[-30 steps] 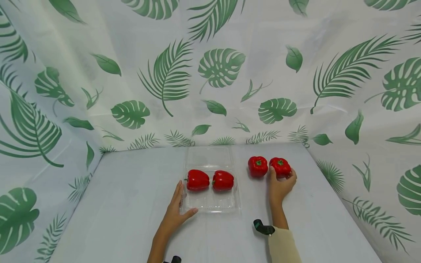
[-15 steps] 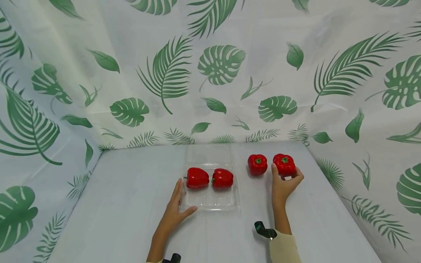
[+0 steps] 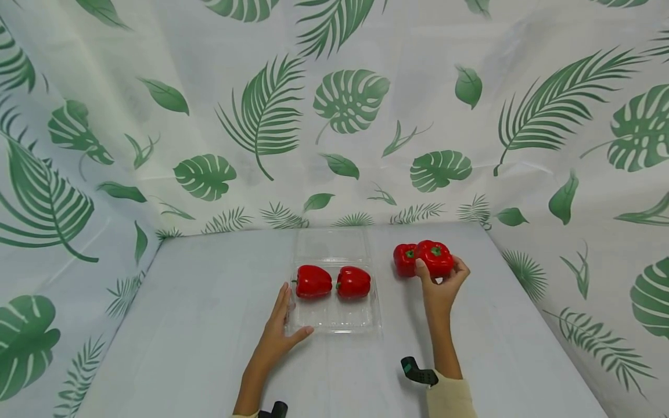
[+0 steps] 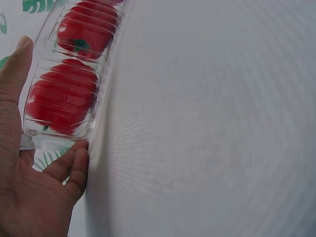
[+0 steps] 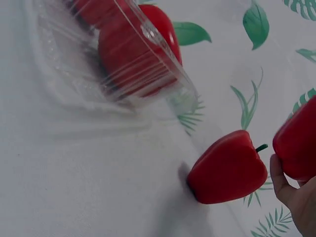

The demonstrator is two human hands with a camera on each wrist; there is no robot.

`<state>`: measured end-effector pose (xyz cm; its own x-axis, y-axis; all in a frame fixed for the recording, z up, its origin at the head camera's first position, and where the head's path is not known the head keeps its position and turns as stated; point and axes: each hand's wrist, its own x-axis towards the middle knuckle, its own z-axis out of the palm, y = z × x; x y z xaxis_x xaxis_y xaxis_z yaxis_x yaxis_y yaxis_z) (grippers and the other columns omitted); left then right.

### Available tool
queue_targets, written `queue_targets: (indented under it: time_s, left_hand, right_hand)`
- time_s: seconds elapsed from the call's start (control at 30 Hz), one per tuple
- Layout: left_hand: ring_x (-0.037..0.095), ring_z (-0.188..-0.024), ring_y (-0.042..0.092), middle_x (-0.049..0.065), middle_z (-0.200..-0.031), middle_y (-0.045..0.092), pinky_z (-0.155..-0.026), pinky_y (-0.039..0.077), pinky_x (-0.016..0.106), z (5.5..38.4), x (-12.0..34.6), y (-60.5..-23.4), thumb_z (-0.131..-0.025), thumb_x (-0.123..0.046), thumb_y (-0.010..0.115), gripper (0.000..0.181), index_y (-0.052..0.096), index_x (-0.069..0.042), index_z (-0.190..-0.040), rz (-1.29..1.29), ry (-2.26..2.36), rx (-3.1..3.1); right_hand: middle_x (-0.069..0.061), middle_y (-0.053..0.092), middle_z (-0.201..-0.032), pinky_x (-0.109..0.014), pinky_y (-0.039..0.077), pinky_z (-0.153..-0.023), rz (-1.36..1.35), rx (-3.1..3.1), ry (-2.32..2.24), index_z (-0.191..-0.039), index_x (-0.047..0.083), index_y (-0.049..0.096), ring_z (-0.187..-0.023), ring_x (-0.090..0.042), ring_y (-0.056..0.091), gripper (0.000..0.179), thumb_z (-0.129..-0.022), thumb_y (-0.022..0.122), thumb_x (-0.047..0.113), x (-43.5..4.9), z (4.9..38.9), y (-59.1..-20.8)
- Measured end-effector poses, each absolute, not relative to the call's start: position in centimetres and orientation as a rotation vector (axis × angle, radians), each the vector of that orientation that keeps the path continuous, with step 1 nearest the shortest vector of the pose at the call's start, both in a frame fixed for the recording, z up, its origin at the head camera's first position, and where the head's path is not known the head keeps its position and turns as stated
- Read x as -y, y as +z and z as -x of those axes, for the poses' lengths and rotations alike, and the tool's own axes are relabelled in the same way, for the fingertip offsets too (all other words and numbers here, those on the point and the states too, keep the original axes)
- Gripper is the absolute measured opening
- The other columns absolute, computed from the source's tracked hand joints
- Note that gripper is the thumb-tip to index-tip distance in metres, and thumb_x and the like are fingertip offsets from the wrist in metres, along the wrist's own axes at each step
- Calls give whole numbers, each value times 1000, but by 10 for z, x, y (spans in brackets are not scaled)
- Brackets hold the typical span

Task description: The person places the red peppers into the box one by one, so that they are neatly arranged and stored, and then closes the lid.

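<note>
A clear plastic clamshell container lies with its lid folded back, and two red bell peppers sit side by side in its rear half, a left one and a right one. Along the container's left side rests my left hand, fingers straight and thumb spread at the front corner. My right hand grips a third red bell pepper between thumb and fingers, raised off the table. Behind it, partly hidden in the head view, another red bell pepper stands on the table.
The white table ends at the back and sides against a hanging cloth printed with green leaves. The container's transparent lid lies flat toward the back edge.
My right hand has lifted the bell pepper off the table, first slightly right, then back left in front of the standing one. The left hand has stayed at the container.
</note>
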<state>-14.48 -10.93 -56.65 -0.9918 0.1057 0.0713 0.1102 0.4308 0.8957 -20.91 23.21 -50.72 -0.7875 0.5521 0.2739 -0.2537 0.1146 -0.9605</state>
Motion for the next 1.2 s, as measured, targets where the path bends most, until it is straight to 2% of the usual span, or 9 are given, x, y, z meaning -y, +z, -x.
queue_targets:
  time_s: [0.17,0.23,0.37,0.53,0.77,0.97,1.03,1.2]
  left_hand:
    - [31,-145,35,-8,-165,9,-112,34,47,145,110,-567,-79,-36,80,103,16,-18,-158,209,-1664,2649]
    - [31,-145,34,-8,-165,9,-112,34,47,145,110,-567,-79,-36,80,103,16,-18,-158,211,-1668,2647]
    - [30,-146,33,-8,-165,9,-112,34,47,145,109,-569,-79,-36,80,103,16,-20,-158,210,-1660,2648]
    - [31,-144,36,-7,-166,9,-112,36,48,146,110,-572,-79,-37,80,103,15,-19,-158,220,-1626,2653]
    - [27,-149,25,-10,-165,9,-112,34,47,146,110,-571,-79,-40,79,103,15,-21,-158,209,-1625,2663]
    - [26,-150,22,-10,-165,8,-113,34,48,145,110,-571,-79,-41,79,103,15,-19,-158,198,-1630,2670]
    - [26,-150,22,-11,-165,8,-113,34,47,144,110,-571,-80,-39,79,103,15,-20,-158,199,-1635,2670]
    - [27,-150,24,-10,-165,9,-112,34,47,145,110,-571,-80,-38,79,103,16,-20,-158,213,-1646,2656]
  right_hand:
    - [-1,41,-144,-11,49,-95,162,1843,1812,-145,9,30,-134,-14,38,69,-89,70,14,-223,206,-507]
    - [-3,40,-145,-7,47,-92,119,1847,1859,-148,9,29,-133,-13,38,67,-92,66,12,-220,204,-507]
    - [-5,39,-147,-11,51,-90,9,1849,1947,-152,15,23,-132,-14,40,67,-95,59,9,-216,201,-506]
    - [-4,38,-147,-20,57,-86,-149,1842,2070,-150,13,25,-131,-20,41,60,-97,52,5,-212,199,-504]
    - [3,37,-143,-17,56,-86,-60,1934,2055,-143,17,30,-132,-19,37,66,-88,65,3,-202,197,-503]
    - [3,35,-145,-17,56,-84,-27,2075,2005,-146,22,25,-132,-18,35,82,-82,76,8,-193,195,-501]
    - [2,36,-146,-18,55,-87,-34,2113,2014,-146,21,23,-133,-18,36,87,-80,78,9,-189,193,-500]
    - [-3,39,-146,-24,55,-92,-82,2169,2076,-145,19,24,-133,-20,38,84,-80,77,9,-180,187,-503]
